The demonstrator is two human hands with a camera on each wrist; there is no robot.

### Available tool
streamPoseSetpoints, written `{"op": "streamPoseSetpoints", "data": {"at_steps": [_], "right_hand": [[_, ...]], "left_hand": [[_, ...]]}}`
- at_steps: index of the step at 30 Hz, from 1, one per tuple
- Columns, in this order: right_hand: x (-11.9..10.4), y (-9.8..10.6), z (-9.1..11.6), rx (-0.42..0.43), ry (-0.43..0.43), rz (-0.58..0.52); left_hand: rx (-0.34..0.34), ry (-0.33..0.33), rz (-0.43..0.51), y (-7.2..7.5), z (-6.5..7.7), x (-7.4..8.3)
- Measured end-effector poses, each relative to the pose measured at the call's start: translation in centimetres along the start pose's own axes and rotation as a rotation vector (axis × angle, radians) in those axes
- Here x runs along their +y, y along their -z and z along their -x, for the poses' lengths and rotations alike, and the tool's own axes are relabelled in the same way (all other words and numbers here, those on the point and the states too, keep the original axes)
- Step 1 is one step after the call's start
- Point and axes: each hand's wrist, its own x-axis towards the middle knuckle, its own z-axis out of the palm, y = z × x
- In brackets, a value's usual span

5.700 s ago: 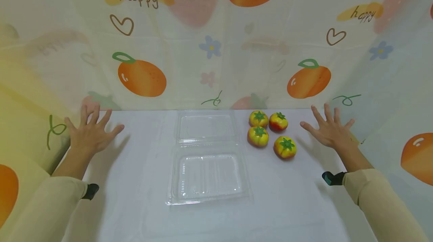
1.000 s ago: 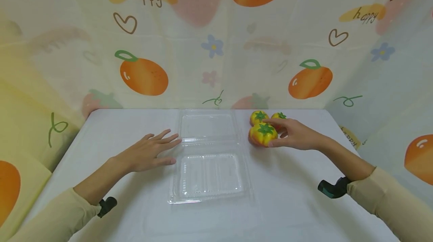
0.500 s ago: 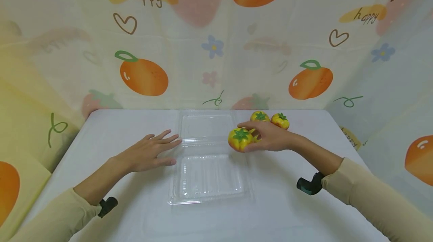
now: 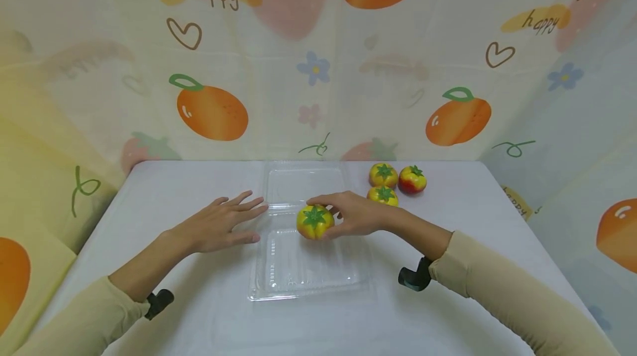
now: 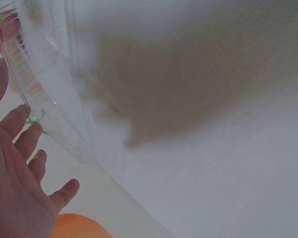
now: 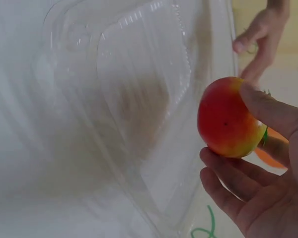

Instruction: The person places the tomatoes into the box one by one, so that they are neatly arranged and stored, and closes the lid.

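Note:
My right hand [image 4: 355, 213] holds a yellow tomato [image 4: 314, 223] with a green star-shaped top between thumb and fingers. In the right wrist view the red underside of the tomato [image 6: 228, 119] shows, and it hangs above the clear plastic clamshell container [image 4: 318, 274]. That container lies spread open, its lid [image 4: 303, 183] towards the back wall and its base nearer to me. My left hand [image 4: 214, 227] is beside the container's left edge with its fingers spread, holding nothing. Whether its fingertips touch the plastic I cannot tell.
Three more tomatoes stand right of the lid: one at the back [image 4: 383, 174], one redder at the right [image 4: 412, 180], and one in front [image 4: 383, 195], partly hidden by my right wrist. A fruit-patterned cloth [image 4: 278, 96] hangs behind the white table [image 4: 199, 312].
My right hand has taken the tomato from the group and carried it left over the container. The left hand came to the container's edge earlier and has stayed still over the last second.

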Motion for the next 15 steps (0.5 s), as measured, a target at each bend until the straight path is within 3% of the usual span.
{"op": "streamPoseSetpoints", "data": {"at_steps": [15], "right_hand": [[0.2, -2.5, -3.3, -0.085, 0.045, 0.037]], "left_hand": [[0.004, -0.003, 0.013, -0.1, -0.1, -0.1]]}}
